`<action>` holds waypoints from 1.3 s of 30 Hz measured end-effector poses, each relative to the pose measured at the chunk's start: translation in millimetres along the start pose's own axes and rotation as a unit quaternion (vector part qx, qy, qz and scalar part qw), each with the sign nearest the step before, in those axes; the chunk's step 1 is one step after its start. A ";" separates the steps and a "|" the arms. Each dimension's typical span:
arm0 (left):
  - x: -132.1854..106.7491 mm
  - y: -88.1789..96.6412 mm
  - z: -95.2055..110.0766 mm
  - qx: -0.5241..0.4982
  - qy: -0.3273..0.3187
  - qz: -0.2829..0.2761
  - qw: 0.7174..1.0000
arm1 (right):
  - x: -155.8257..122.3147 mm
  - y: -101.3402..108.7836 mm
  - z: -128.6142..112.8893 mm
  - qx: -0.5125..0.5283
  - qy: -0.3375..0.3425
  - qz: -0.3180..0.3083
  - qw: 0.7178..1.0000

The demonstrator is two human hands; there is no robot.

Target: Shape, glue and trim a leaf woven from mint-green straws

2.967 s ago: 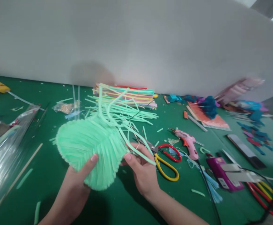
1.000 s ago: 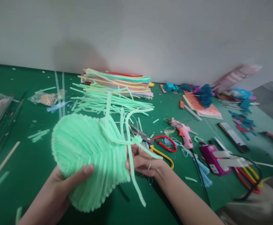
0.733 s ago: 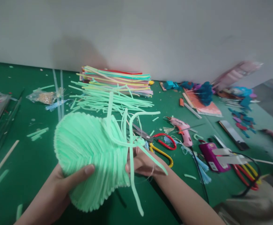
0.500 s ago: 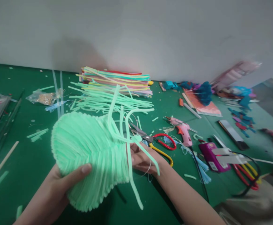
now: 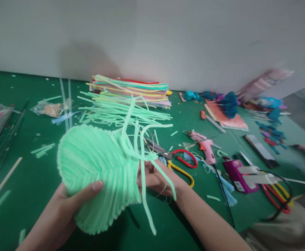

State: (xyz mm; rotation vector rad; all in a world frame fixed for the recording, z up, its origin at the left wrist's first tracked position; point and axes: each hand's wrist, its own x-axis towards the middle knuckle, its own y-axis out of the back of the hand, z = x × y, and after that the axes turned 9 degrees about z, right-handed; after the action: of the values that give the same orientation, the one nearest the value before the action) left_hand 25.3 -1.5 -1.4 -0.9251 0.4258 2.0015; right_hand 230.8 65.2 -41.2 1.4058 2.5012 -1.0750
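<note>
A mint-green leaf shape made of pipe cleaners [image 5: 89,153] is held up above the table, its ribs running out from a middle seam. My left hand [image 5: 76,202] grips its lower left side, thumb flat on the front and the other fingers hidden behind. At the right edge, my right hand [image 5: 152,177] has curled fingers around the back of the leaf's stem end, with the fingertips partly hidden. Loose pipe-cleaner ends [image 5: 148,209] stick out there, up, right and down. A small green knot [image 5: 152,156] sits above the right hand.
Behind lie green pipe cleaners [image 5: 121,111] and a multicoloured bundle [image 5: 131,87]. To the right are red-and-yellow-handled scissors [image 5: 185,157], a pink glue gun [image 5: 206,148], a purple device [image 5: 237,176] and a phone [image 5: 260,151]. A bag of beads [image 5: 50,108] and a wooden stick [image 5: 3,183] lie left.
My right hand has slid slightly left, further behind the leaf's edge, and the hanging pipe-cleaner ends have shifted a little left with it. The left hand keeps its grip.
</note>
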 end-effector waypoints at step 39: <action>4.5 -1.5 3.1 0.051 -0.039 -0.023 0.998 | 1.3 3.5 -7.2 -0.059 0.011 -0.006 0.998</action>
State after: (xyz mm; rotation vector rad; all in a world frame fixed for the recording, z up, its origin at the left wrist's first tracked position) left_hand 23.6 3.8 -2.7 -0.7830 0.4553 1.9484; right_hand 234.7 71.7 -38.1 1.3790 2.5448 -0.9035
